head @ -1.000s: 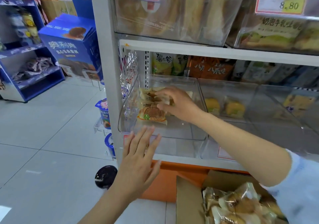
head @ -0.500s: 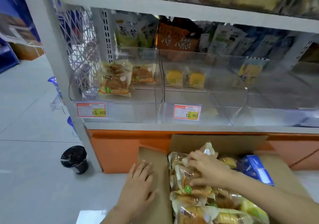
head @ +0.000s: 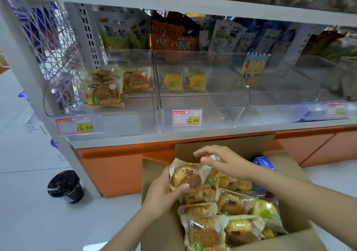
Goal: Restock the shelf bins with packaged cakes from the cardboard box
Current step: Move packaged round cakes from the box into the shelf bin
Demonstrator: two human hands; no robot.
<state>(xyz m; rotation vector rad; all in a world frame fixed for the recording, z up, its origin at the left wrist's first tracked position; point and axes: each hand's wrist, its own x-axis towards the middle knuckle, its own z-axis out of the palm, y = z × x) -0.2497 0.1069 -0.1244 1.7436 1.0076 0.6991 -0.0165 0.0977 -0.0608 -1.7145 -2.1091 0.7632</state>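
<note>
Cake pack (head: 185, 177) sits atop the pile at the cardboard box's (head: 160, 231) left side, left hand (head: 164, 190) gripping its edge, right hand (head: 226, 163) loose over the top, pinching or not I can't tell, so the slick wrapper may slip before reaching the bin (head: 125, 119).

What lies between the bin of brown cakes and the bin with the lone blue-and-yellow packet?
In the head view, one clear bin, holding two yellow cakes, with a 12.80 price tag on its front.

Cardboard box (head: 160, 231) below shelf bins (head: 135, 121)
</note>
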